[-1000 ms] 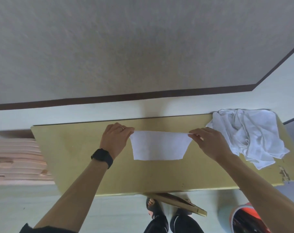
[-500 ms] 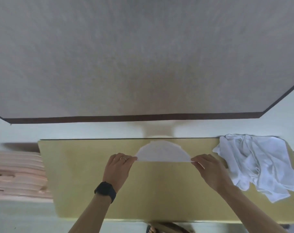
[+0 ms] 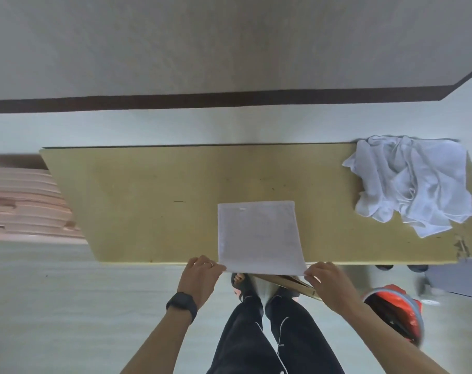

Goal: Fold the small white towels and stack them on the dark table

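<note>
At the near edge of the smooth mustard surface point(image 3: 148, 198), a thin white towel point(image 3: 259, 236) lay flat and rectangular; your left hand point(image 3: 199, 279) and right hand point(image 3: 329, 287) each pinched a near corner. Crumpled towels point(image 3: 413, 182) sat heaped far right.

Your white towel point(image 3: 259, 236) lies flat and square on the table point(image 3: 137, 201), its near edge overhanging. The crumpled towel pile point(image 3: 413, 182) sits at the table's right end.
</note>
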